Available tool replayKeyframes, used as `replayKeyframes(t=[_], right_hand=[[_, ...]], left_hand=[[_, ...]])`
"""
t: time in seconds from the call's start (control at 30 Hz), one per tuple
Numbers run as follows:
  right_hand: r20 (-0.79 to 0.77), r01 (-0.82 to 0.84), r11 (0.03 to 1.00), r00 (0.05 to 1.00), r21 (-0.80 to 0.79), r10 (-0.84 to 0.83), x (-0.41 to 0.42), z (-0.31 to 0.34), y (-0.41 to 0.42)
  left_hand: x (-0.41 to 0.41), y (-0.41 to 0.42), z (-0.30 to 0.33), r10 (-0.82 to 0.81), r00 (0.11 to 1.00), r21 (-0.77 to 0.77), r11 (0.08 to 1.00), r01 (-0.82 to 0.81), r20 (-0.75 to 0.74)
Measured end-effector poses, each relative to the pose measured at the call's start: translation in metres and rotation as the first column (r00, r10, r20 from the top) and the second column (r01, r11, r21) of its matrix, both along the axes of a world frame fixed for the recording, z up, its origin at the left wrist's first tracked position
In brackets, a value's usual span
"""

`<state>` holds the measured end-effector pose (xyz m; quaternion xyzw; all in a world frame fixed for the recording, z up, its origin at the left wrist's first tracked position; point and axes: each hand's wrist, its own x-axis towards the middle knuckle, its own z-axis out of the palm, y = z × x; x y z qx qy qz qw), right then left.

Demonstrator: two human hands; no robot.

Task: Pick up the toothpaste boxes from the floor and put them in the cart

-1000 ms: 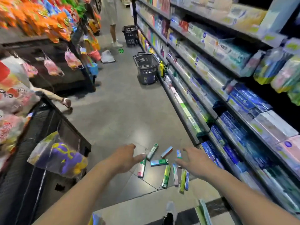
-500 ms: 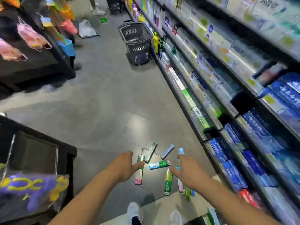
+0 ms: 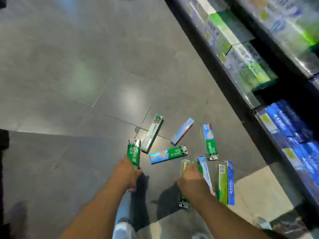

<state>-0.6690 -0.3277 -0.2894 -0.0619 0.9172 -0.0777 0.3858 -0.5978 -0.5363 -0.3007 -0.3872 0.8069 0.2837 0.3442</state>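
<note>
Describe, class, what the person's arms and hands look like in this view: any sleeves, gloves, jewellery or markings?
Both forearms are bare as far as the frame shows: no sleeves, gloves, watch or bracelets visible. The left hand and right hand carry no rings or markings that I can make out, though blur hides fine detail. The fingers are partly hidden.
</note>
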Motion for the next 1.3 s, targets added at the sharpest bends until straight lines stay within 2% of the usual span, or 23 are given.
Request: replayKeyframes(t=[0.1,0.33,0.47,0.53,0.67,0.77,0.87,1.03,1.2,1.3], right_hand=[[-0.028,-0.058,0.995,0.998,0.082,0.06,0.009,-0.065,0.003],[-0.025,0.216,0.969,0.976,0.12,-0.215,0.014,-0.145,0.012],[-0.057,0.362,0.932,0.931,0.028,-0.36,0.02,-0.158,0.02],[-0.094,0.33,0.944,0.94,0.016,-0.327,0.019,-0.152,0.018],[-0.037,0.281,0.957,0.96,0.067,-0.279,0.008,-0.115,0.009],[-0.04,0.204,0.978,0.979,0.051,-0.202,0.0,-0.06,0.004],[-0.005,0.183,0.982,0.983,0.039,-0.182,-0.015,0.031,-0.003],[-0.098,0.073,0.995,0.992,-0.075,-0.08,-0.039,0.227,-0.008],[-0.151,0.001,0.988,0.988,-0.154,-0.025,-0.055,0.435,-0.001],[-0.183,-0.041,0.972,0.983,-0.231,-0.001,-0.058,0.538,0.011]], left_hand=[[-0.004,0.002,-0.067,0.144,0.989,-0.025,0.989,-0.144,0.024],[-0.002,0.0,-0.148,0.206,0.978,-0.122,0.972,-0.201,0.029],[-0.01,-0.005,-0.155,0.134,0.989,-0.194,0.973,-0.121,0.057],[-0.012,-0.006,-0.149,0.142,0.988,-0.192,0.973,-0.129,0.055],[-0.007,-0.013,-0.116,0.193,0.979,-0.163,0.97,-0.181,0.061],[-0.006,-0.017,-0.057,0.219,0.975,-0.129,0.969,-0.212,0.043],[-0.015,-0.017,0.035,0.203,0.979,-0.091,0.976,-0.2,0.027],[-0.044,-0.015,0.239,0.129,0.991,0.001,0.992,-0.129,-0.041],[-0.06,-0.008,0.451,-0.031,0.984,-0.083,0.996,0.016,-0.175],[-0.062,0.0,0.559,-0.111,0.968,-0.116,0.99,0.086,-0.226]])
